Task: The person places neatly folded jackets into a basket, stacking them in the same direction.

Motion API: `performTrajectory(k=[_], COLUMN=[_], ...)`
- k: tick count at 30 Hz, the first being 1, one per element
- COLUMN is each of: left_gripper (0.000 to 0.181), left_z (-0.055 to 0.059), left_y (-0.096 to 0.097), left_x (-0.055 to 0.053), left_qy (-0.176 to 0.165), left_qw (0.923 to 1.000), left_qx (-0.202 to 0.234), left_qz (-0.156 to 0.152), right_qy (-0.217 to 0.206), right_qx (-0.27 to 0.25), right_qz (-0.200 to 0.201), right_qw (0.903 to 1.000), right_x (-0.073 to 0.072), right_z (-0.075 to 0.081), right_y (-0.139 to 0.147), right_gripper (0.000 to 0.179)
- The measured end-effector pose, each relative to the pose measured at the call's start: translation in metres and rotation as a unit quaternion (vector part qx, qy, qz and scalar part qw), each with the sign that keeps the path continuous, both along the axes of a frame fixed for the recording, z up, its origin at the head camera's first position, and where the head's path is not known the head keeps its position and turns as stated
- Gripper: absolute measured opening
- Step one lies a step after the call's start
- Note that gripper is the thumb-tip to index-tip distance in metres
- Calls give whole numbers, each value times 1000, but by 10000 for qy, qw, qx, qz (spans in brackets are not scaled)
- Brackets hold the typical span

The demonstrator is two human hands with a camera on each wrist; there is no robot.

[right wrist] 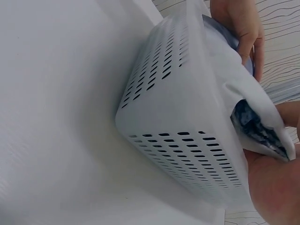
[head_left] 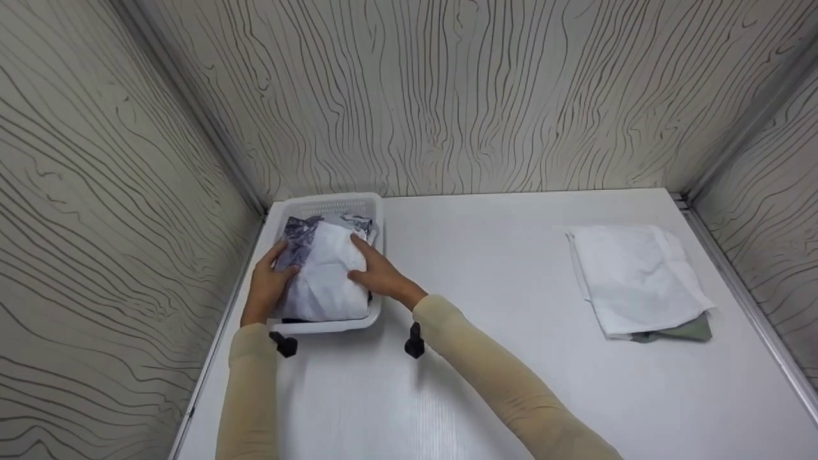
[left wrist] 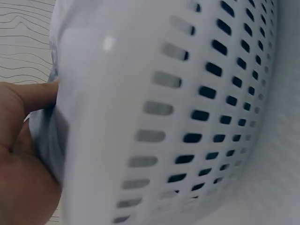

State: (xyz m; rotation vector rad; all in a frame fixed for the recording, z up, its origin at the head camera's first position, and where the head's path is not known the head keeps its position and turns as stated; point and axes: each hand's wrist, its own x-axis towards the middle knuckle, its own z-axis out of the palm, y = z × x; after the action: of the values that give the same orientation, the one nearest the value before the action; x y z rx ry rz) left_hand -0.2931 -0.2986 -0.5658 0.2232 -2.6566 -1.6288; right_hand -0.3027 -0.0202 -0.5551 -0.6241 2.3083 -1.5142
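A folded white-and-purple cloth (head_left: 335, 275) lies at the top of a white perforated plastic basket (head_left: 378, 217), over other dark-patterned fabric (head_left: 358, 222). My left hand (head_left: 265, 284) grips the cloth's left side, thumb on its top face. At the right edge, my right hand (head_left: 381, 273) pinches the cloth between thumb and fingers. In the right wrist view, the cloth (right wrist: 225, 61) bulges above the basket's rim, with a dark blue patterned layer (right wrist: 258, 126) showing inside the fold. Seen from the left wrist, the basket wall (left wrist: 93, 140) hides most of the cloth.
On the right of the white table (head_left: 473, 268) lies a folded white cloth (head_left: 639, 275), with a green piece (head_left: 684, 329) showing under it. Wood-grain patterned panels (head_left: 447, 96) stand behind and on both sides. The basket sits in the back left corner.
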Motion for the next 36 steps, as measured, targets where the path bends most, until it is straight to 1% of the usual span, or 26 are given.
performTrajectory(k=[6, 10, 13, 15, 18, 20, 22, 25, 26, 28, 29, 31, 32, 34, 35, 36], left_gripper=[69, 69, 71, 73, 76, 76, 77, 74, 72, 68, 66, 63, 61, 60, 59, 60], left_z=[-6, -8, -9, -10, -11, -12, -11, -9, -8, -7, -6, -4, -3, -1, -1, -1], left_y=[-3, -3, 0, 3, 7, 9, 10, 11, 12, 14, 15, 19, 20, 24, 26, 28], left_x=[1, 3, 4, 4, 4, 4, 5, 5, 5, 4, 4, 4, 4, 5, 6, 7], left_qy=[-26, -138, -284, -389, -473, -496, -478, -405, -340, -169, -60, 114, 140, 95, 49, -60], left_qw=[10000, 9997, 9990, 9982, 9968, 9955, 9942, 9912, 9897, 9855, 9829, 9786, 9771, 9742, 9713, 9692], left_qx=[-86, -225, -336, -411, -536, -662, -779, -1069, -1210, -1498, -1644, -1822, -1863, -1916, -1993, -2036], left_qz=[-6, -17, -89, -175, -366, -472, -560, -662, -690, -773, -829, -952, -1024, -1191, -1294, -1386], right_qy=[142, 36, -23, 140, 614, 934, 1229, 1635, 1752, 1908, 1947, 2009, 2056, 2196, 2271, 2355], right_qx=[466, 828, 980, 1086, 1291, 1561, 1905, 2548, 2742, 3031, 3132, 3220, 3251, 3298, 3336, 3384], right_qz=[49, 67, 39, 1, -37, 48, 222, 525, 601, 687, 703, 701, 715, 693, 695, 697], right_qw=[9988, 9965, 9952, 9940, 9897, 9833, 9737, 9516, 9437, 9311, 9269, 9225, 9203, 9155, 9123, 9084], right_x=[1, 5, 11, 14, 18, 19, 20, 20, 20, 21, 20, 21, 21, 22, 23, 24], right_z=[3, 6, 8, 9, 8, 7, 7, 6, 6, 4, 2, 0, -1, -2, -2, -1], right_y=[-3, -6, -9, -12, -17, -18, -18, -17, -17, -16, -16, -15, -15, -14, -14, -13], right_gripper=[78, 77, 76, 74, 70, 64, 58, 49, 47, 45, 44, 41, 41, 38, 36, 34])
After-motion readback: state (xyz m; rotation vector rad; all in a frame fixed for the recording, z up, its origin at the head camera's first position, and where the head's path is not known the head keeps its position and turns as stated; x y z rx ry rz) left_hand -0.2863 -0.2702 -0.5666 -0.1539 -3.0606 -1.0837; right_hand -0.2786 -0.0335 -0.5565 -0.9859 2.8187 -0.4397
